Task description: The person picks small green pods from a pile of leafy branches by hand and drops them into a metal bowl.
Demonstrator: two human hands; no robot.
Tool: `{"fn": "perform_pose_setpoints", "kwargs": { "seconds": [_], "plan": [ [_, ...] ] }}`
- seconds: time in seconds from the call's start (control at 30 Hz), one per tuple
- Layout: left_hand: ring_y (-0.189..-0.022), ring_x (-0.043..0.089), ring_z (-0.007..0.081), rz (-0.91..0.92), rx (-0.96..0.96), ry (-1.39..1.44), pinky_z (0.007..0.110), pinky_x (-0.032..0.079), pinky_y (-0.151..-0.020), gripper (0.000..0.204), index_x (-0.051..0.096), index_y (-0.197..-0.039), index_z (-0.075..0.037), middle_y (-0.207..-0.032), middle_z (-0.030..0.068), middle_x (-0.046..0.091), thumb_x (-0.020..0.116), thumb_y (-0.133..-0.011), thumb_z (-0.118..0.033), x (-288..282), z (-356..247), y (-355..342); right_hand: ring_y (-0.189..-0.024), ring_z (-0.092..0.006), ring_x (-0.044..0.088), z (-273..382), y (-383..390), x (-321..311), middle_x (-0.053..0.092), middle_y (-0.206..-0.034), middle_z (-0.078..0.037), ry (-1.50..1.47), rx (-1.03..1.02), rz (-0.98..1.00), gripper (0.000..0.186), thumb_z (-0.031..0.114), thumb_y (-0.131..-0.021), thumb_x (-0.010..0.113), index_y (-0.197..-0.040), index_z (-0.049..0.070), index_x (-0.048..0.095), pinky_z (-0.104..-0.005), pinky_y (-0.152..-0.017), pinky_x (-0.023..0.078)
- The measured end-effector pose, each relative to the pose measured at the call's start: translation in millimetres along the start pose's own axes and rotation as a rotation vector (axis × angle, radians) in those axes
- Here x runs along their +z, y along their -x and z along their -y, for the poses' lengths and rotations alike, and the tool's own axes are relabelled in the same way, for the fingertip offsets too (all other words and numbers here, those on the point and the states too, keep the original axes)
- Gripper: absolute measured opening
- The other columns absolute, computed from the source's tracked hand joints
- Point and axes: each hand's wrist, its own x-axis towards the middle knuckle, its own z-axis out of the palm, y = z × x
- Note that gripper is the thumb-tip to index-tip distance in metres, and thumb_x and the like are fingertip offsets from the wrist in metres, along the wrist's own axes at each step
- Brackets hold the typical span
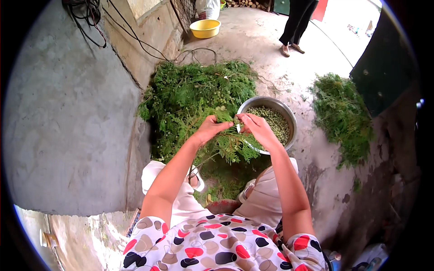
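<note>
My left hand (211,128) grips a leafy green conifer branch (230,142), thumb and fingers closed on it. My right hand (253,126) has its fingertips pinched on a small green cluster (235,120) at the branch's tip, close beside my left fingertips. Just beyond them stands a wide metal basin (291,122) with many small pale-green round pieces (271,118) in it, partly behind my right hand and the foliage. A large heap of cut conifer branches (176,90) lies on the ground before me, between my legs and further out.
A second branch pile (341,119) lies at the right by a dark green panel (379,67). A grey concrete surface (72,135) fills the left, with cables (86,13) above. A yellow basin (204,27) and white sack (207,10) stand at the back; a person (296,27) stands nearby.
</note>
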Motion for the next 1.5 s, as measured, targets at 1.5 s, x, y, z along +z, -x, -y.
{"fn": "perform_pose_setpoints", "kwargs": {
  "seconds": [1.5],
  "plan": [
    [-0.07, 0.055, 0.0085, -0.063, -0.169, 0.056, 0.025, 0.045, -0.068, 0.028, 0.065, -0.09, -0.002, -0.08, 0.004, 0.065, 0.065, -0.079, -0.028, 10, 27, 8, -0.113, -0.0221, 0.048, -32, -14, -19, 0.055, -0.117, -0.012, -0.362, -0.083, -0.137, 0.058, 0.047, -0.094, 0.024, -0.12, 0.002, 0.049, -0.0353, -0.099, 0.031]
  ]
}}
